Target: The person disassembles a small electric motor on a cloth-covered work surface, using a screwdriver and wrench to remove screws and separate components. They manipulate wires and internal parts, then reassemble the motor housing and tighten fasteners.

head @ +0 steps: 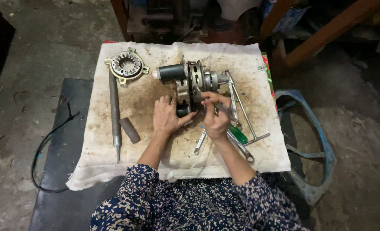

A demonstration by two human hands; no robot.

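Note:
A fan motor assembly (pixel 192 81) with a black capacitor and a metal housing lies on a stained white cloth (pixel 156 162) over a low dark table. My left hand (pixel 166 115) grips the near side of the motor housing. My right hand (pixel 215 117) holds a thin tool against the motor's lower right side; the tool's tip is hidden by my fingers. Both sleeves are dark blue with a floral print.
A round stator ring (pixel 126 65) lies at the cloth's far left, with a long metal rod (pixel 114 111) and a small brown block (pixel 130 130) below it. Spanners, a T-handled tool (pixel 247 119) and a green-handled screwdriver (pixel 238 134) lie right. A blue frame (pixel 322 149) and black cable (pixel 44 145) sit on the floor.

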